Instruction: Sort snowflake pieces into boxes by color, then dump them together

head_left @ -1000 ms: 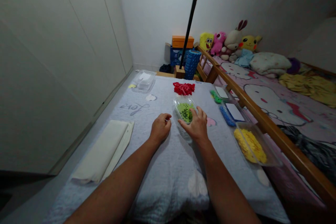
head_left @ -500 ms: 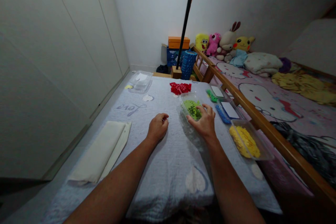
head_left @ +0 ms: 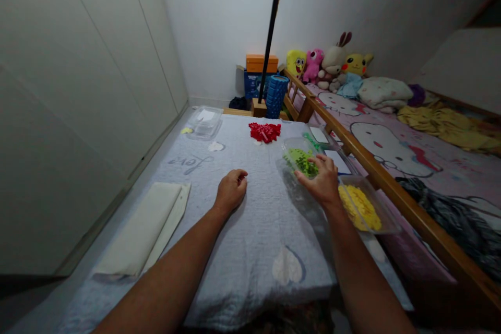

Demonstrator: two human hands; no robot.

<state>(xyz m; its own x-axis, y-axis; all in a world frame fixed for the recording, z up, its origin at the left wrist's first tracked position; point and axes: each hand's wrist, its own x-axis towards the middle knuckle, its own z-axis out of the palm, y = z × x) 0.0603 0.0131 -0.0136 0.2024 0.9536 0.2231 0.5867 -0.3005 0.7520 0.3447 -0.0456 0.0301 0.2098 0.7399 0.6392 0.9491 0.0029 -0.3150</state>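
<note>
My right hand (head_left: pixel 321 180) grips a clear plastic container (head_left: pixel 291 144) by its near side, thumb at the left and fingers over the right. Small light-green pieces (head_left: pixel 299 159) lie inside it. My left hand (head_left: pixel 231 189) rests on the cloth-covered table (head_left: pixel 258 229), its fingers curled together; whether anything is in them is hidden. Beyond the hands lies a pile of red pieces (head_left: pixel 265 132). To the right are a container of yellow pieces (head_left: pixel 362 207), a white-labelled container (head_left: pixel 337 162) and some green pieces (head_left: pixel 312 141).
An empty-looking clear container (head_left: pixel 205 122) stands at the far left, beside a small yellow item (head_left: pixel 187 130). A folded off-white cloth (head_left: pixel 141 229) lies at the near left. A wooden bed rail (head_left: pixel 352 148) runs along the right. A black pole (head_left: pixel 270 36) rises behind the table.
My right hand has carried the container of light-green pieces to the right, towards the other containers. My left hand stays in about the same place. The view has shifted slightly.
</note>
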